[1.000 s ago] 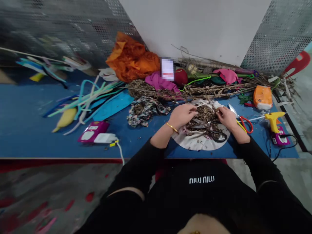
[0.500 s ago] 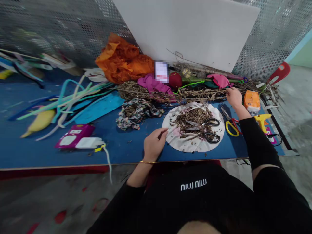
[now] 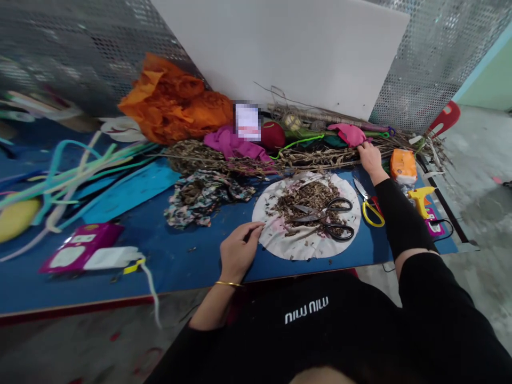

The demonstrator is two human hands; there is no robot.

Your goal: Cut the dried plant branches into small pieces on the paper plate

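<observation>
My left hand (image 3: pixel 240 249), with a gold bangle at the wrist, lies at the near left edge of a round white cloth (image 3: pixel 276 242). Its fingers are curled and the thumb and forefinger meet at the cloth's rim; whether they grip it is hidden. Dried, crumbled plant bits (image 3: pixel 310 198) are heaped on the cloth, and black-handled scissors (image 3: pixel 326 216) lie half-open across them. Further back on the right, my right hand (image 3: pixel 371 159) has its fingers closed among dried plant stalks (image 3: pixel 320 158), just below a bundle of pink fabric (image 3: pixel 350 134).
Yellow-handled scissors (image 3: pixel 372 212), an orange packet (image 3: pixel 403 165) and a yellow glue gun (image 3: pixel 420 200) lie at right. To the left are crumpled patterned fabric (image 3: pixel 200 197), a purple box (image 3: pixel 82 248) with a white plug, and coloured strips (image 3: pixel 80 178). Orange paper (image 3: pixel 172 101) stands behind.
The view has shifted, so everything on the table sits further left in it. Both hands keep nearly the same places relative to the cloth and stalks.
</observation>
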